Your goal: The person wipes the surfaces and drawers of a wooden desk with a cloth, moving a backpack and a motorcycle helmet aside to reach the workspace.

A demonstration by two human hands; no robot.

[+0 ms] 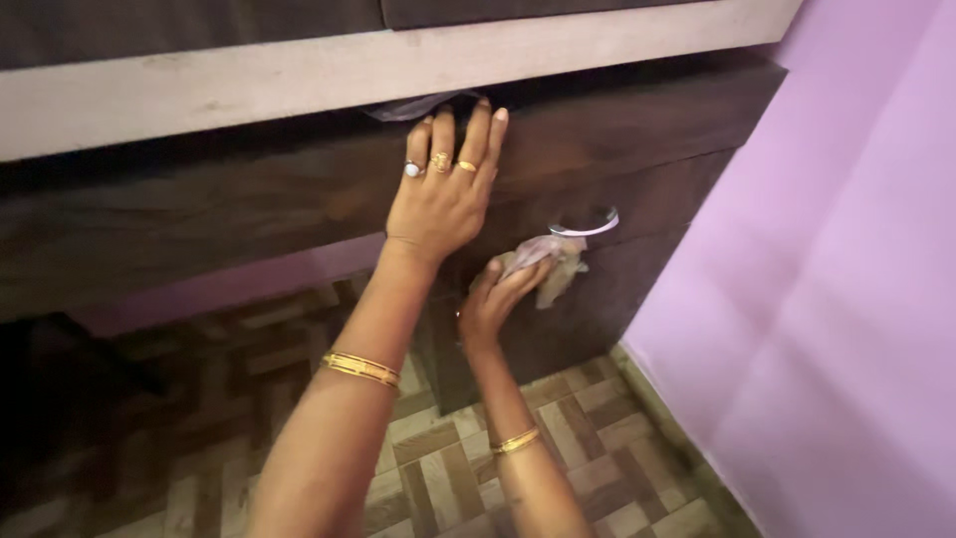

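Dark wooden desk (pixel 249 214): left hand (pixel 443 194) flat, fingers spread; right hand (pixel 498 299) clutches crumpled cloth (pixel 548 261)

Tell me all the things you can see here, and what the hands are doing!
wooden cabinet: one, dark brown, across the middle
pale ledge: one, beige, above the cabinet
metal handle: one, silver, on the cabinet front
cloth: one, pale and crumpled, just under the handle
wall: one, purple, at the right
floor: brown and tan woven pattern, below
bangles: gold, on both wrists
left hand: flat on the cabinet front, wearing rings
right hand: holding the cloth against the cabinet
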